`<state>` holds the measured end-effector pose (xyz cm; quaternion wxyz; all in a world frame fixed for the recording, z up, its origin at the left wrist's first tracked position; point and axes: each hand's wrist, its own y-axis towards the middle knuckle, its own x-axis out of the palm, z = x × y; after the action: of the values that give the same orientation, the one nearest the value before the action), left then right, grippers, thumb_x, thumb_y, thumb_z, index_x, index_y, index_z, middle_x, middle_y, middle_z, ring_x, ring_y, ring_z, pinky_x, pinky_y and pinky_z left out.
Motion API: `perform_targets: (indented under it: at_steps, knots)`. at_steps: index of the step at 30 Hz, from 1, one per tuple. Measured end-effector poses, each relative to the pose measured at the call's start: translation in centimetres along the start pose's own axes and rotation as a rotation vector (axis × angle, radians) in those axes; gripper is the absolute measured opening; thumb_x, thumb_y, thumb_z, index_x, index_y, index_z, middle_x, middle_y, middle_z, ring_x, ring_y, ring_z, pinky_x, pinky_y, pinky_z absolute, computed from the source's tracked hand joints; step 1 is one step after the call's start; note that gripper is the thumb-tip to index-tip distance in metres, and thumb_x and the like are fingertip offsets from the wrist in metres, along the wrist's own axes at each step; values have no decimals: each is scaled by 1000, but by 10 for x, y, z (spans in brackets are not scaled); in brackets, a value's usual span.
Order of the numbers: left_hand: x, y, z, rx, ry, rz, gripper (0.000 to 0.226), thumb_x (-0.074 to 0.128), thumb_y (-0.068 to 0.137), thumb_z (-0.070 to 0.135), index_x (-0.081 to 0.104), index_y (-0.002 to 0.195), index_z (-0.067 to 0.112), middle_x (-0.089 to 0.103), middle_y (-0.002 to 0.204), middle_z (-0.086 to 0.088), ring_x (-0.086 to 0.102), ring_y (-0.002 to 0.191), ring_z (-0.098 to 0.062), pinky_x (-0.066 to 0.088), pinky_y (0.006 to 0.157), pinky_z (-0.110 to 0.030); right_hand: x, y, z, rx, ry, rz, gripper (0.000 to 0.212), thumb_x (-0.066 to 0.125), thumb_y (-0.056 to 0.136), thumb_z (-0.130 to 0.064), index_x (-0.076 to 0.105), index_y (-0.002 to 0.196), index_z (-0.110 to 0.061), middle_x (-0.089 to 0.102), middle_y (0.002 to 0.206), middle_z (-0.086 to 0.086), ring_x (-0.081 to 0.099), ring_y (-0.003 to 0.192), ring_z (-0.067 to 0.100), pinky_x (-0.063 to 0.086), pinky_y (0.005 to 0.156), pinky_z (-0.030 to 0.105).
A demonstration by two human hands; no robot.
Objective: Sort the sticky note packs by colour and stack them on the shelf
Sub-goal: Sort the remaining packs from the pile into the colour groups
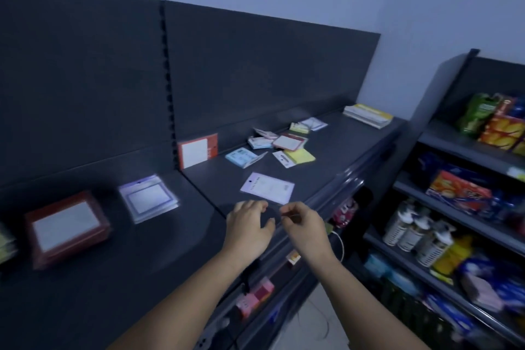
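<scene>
Hovering both hands just above the front edge of the shelf (326, 176), right beside the lone purple sticky note pack (267, 187) lying flat there. Left hand (250, 226) spreading relaxed fingers, gripping nothing. Right hand (302, 224) pressing thumb to forefinger in a pinch; too blurred for telling what, if anything, sitting between them, maybe the pack's clear sleeve edge.

Sorting looking roughly half done. Red stack (66, 229) and purple stack (147, 197) sitting side by side on the left section, yellowish-green pile (5, 244) peeking in at the far left edge, yellow-topped stack (368, 115) sitting at the far right end.

Remaining: red pack (198, 150) leaning upright against the back panel, plus a loose scatter further back, including blue pack (241, 158), yellow pack (299, 156), red-framed pack (289, 141) and several more mixed behind. Probably taking the purple sticky note pack next, heading for the purple stack well apart to the left.
</scene>
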<state>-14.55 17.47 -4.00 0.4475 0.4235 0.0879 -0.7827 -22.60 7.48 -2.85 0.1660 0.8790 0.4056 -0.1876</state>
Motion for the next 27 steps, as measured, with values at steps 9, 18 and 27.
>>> perform_targets:
  at_steps: [9, 18, 27]
  knots:
    - [75, 62, 62, -42, 17, -35, 33, 52, 91, 29, 56, 120, 15, 57, 124, 1, 40, 123, -20, 28, 100, -34, -84, 52, 56, 23, 18, 48, 19, 55, 86, -2, 61, 87, -20, 62, 83, -10, 58, 79, 5, 42, 65, 3]
    - [122, 140, 68, -106, 132, -206, 45, 49, 92, 36, 47, 132, 16, 51, 136, -2, 37, 128, -24, 32, 102, -37, -103, 128, 90, 85, -20, 18, 15, 56, 87, -5, 61, 93, -18, 63, 93, -5, 58, 89, 8, 40, 74, 10]
    - [156, 228, 67, -167, 126, -289, 45, 53, 88, 33, 43, 129, 16, 53, 131, -4, 36, 125, -26, 30, 98, -39, -104, 230, 110, 123, -107, 10, 15, 55, 86, -4, 61, 90, -17, 63, 94, -1, 57, 87, 10, 38, 67, 11]
